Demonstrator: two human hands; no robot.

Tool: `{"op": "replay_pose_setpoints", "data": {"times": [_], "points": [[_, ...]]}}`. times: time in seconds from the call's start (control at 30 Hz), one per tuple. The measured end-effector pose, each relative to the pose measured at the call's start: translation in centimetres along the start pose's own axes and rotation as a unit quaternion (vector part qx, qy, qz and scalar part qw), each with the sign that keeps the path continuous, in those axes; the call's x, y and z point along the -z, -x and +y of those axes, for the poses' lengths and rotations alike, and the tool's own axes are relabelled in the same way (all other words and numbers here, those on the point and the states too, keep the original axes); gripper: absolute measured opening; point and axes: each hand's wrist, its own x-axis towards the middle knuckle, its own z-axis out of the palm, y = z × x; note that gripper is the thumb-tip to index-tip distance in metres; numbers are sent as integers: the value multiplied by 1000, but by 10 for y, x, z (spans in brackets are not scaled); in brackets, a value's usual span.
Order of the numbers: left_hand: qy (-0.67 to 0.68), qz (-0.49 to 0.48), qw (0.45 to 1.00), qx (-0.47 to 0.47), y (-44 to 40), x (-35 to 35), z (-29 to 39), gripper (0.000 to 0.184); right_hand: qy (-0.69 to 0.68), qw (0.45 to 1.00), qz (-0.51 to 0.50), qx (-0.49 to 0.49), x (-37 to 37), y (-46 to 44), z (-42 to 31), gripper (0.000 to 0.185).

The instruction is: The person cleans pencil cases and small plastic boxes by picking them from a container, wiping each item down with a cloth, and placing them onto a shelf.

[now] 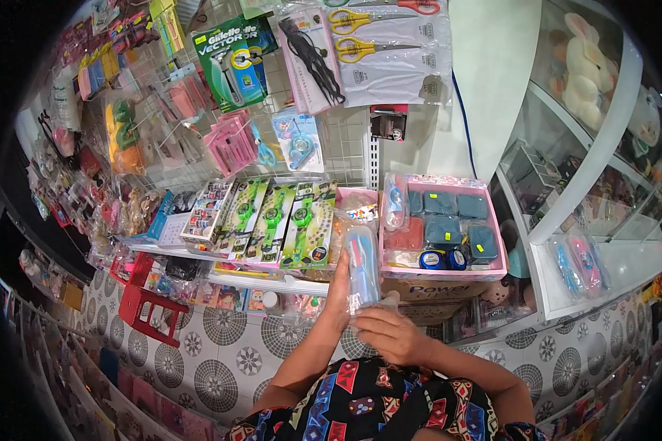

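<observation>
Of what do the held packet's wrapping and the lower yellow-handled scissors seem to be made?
Wrapping: probably glossy, clear plastic; light glints and colours show through. Scissors: the grey blades suggest metal; evenly yellow handles look like smooth plastic.

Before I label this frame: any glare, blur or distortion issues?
Head view: heavy wide-angle distortion, black corners, white cabinet frame looking bowed at right; head view: pale reflections on the held clear pouch and the scissors' plastic sleeve; head view: far-left hanging goods look soft, their details hard to make out.
</observation>
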Motion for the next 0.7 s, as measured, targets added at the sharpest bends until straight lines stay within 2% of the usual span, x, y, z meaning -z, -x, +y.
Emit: {"op": "replay_pose_setpoints", "data": {"times": [0.03,0.1,0.17,0.27,0.37,0.47,0.57,0.67,0.7], "points": [[5,-4,1000,-2,0,-2,-2,67,26,1000,5,-10,6,-1,7,26],[67,49,996,34,4,-14,-4,63,79,996,16,-35,23,-8,28,24],[137,78,986,63,14,-39,2,64,112,981,135,-81,36,-21,47,22],[29,-26,998,45,20,-37,2,66,33,941,278,-193,36,-34,63,18],[43,-52,996,66,17,-31,-1,68,-66,876,408,-249,21,-41,82,17],[56,-53,992,95,12,-27,-4,68,-24,896,320,-309,11,-30,96,25],[-18,-1,998,65,5,-22,-5,71,-305,789,342,-409,-5,-29,81,35],[-31,5,999,30,0,-13,-1,68,-253,822,284,-424,-9,-16,66,39],[4,-1,1000,9,2,-22,5,62,-116,888,260,-361,-10,-12,62,37]]}}
